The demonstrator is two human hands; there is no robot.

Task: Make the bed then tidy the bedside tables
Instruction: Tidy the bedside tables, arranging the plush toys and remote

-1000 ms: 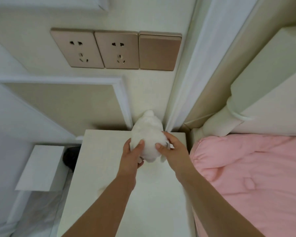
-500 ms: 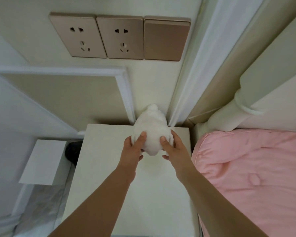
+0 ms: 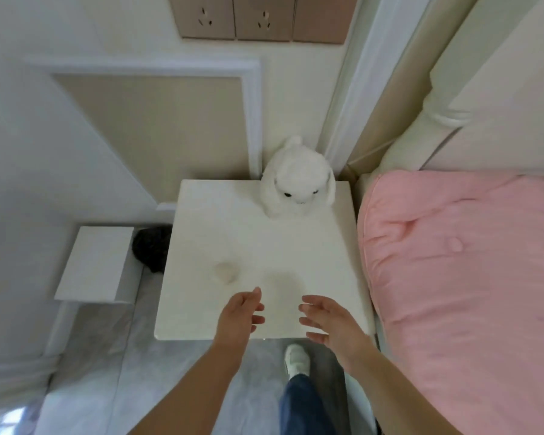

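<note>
At about nine o'clock a low white stand (image 3: pixel 91 265) stood beside the bedside table (image 3: pixel 233 233), with a dark object (image 3: pixel 151 246) wedged in the gap between them; what it was could not be told. The table top filled the centre, and a faint smudge (image 3: pixel 225 273) marked it just left of middle.

At about seven o'clock the left hand (image 3: pixel 239 318) hovered over the table's near edge, fingers loosely spread and holding nothing. Beside it, near five o'clock, the right hand (image 3: pixel 330 324) was likewise spread and empty, palm turned inward. Neither touched the table or each other.

At twelve o'clock the white plush rabbit (image 3: pixel 297 183) sat at the table's far edge against the wall, facing the camera, well apart from both hands. It looked light, soft and easily squashed, not slippery and not fragile; it would probably be best taken by cupping both flanks of its body, since a pull on an ear might tip it.

From two to four o'clock lay the pink quilt (image 3: pixel 453 277), spread up to the cream headboard (image 3: pixel 453 120), so the bed appeared made.
</note>
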